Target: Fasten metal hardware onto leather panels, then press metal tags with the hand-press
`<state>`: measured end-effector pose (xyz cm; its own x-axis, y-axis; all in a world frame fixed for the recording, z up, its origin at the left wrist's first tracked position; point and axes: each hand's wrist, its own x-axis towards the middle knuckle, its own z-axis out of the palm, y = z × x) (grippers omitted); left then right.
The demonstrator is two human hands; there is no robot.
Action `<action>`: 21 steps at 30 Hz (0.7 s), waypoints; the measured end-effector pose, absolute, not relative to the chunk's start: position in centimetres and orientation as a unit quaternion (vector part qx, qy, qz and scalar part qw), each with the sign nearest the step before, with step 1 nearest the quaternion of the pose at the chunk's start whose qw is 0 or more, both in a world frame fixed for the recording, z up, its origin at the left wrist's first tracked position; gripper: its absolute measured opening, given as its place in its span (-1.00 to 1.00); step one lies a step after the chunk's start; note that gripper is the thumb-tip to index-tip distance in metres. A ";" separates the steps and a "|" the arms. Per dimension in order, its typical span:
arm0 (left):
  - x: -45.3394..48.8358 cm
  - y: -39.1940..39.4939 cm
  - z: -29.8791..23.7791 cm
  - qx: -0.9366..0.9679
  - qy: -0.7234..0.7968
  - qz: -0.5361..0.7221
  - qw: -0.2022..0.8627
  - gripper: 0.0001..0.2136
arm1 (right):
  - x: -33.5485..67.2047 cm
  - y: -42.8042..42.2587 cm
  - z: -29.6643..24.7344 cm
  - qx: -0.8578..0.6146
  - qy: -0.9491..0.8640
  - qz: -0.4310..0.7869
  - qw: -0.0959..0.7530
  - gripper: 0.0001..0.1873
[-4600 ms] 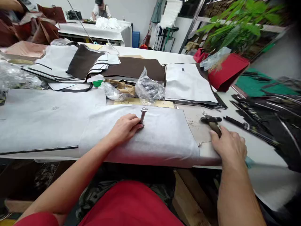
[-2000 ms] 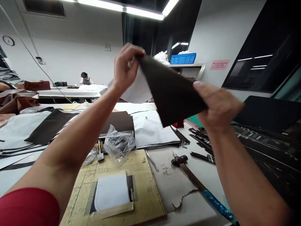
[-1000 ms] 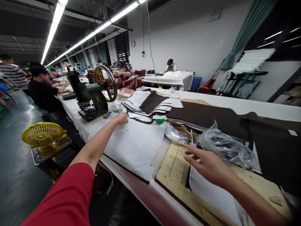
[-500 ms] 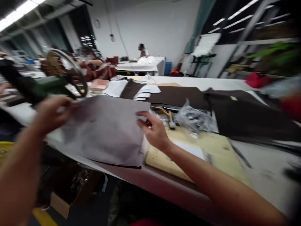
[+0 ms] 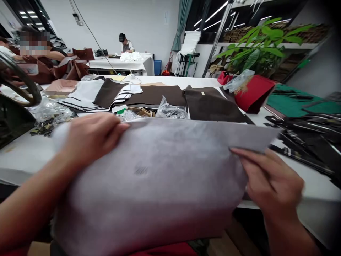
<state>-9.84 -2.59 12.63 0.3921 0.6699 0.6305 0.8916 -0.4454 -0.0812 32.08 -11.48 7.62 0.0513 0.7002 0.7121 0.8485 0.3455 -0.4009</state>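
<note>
A large grey-white sheet of backing material (image 5: 165, 177) is lifted in front of me over the near edge of the white table (image 5: 21, 156). My left hand (image 5: 92, 137) grips the sheet's upper left edge, fingers curled over it. My right hand (image 5: 269, 179) holds the right edge, fingers pinching it from underneath. The sheet hides the table area right in front of me.
Behind the sheet lie dark brown leather panels (image 5: 213, 105), stacked white pieces (image 5: 85, 94) and clear plastic bags (image 5: 170, 110). A red bag (image 5: 253, 94) and a green plant (image 5: 255, 42) stand at right. Black straps (image 5: 306, 135) cover the right side. Other people work at back left.
The view has swung right from the left end of the table. Both hands have carried the grey-white sheet to the right, in front of me. It now covers the yellow cutting board.
</note>
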 end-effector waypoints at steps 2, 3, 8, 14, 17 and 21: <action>-6.9 0.6 10.6 -0.834 -0.470 -0.221 0.183 -0.60 | 33.1 -7.9 7.3 -0.595 -0.697 -0.106 0.385 -0.70; -5.5 2.6 9.2 -0.848 -0.465 -0.196 0.163 -0.60 | 33.0 -6.4 6.9 -0.601 -0.712 -0.126 0.342 -0.70; -1.6 7.3 2.7 -0.885 -0.443 -0.111 0.092 -0.72 | 27.6 -4.2 3.2 -0.493 -0.845 -0.080 0.190 -0.45; -1.0 -1.1 0.8 -0.900 -0.407 -0.157 0.003 -0.43 | 23.7 -4.0 1.1 -0.407 -0.908 0.066 0.074 -0.39; -0.8 -4.1 -0.4 -0.911 -0.383 -0.135 -0.066 -0.26 | 23.3 -0.4 3.1 -0.394 -0.909 0.095 0.101 -0.57; -0.8 -4.3 -1.4 -0.898 -0.402 -0.146 -0.100 -0.23 | 18.0 8.0 6.6 -0.378 -0.897 0.105 0.205 -0.64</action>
